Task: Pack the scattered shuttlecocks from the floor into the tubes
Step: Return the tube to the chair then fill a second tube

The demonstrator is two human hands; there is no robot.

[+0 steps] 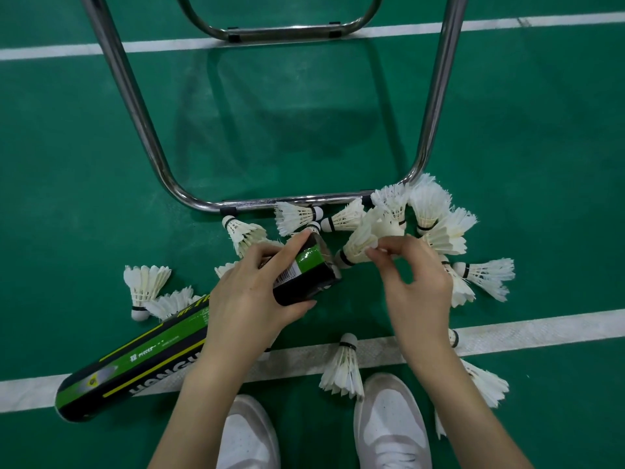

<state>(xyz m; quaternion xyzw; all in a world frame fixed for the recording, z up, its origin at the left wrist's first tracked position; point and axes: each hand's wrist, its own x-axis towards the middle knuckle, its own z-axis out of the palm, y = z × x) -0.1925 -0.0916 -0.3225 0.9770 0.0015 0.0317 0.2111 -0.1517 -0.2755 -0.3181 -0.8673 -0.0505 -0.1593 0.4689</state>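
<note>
Most of the packing looks to be left: many shuttlecocks lie loose on the green floor [507, 130], clustered from twelve to three o'clock of the hands against the metal chair frame [135, 106], with others at nine and five o'clock. How many are already inside the tube [162, 346] cannot be seen. The left hand [250, 292] grips the tube near its open mouth, fingers curled round it, the tube slanting down toward eight o'clock. The right hand [412, 282] pinches a shuttlecock [358, 245] by its feathers, cork end pointing at the tube mouth, just beside it.
</note>
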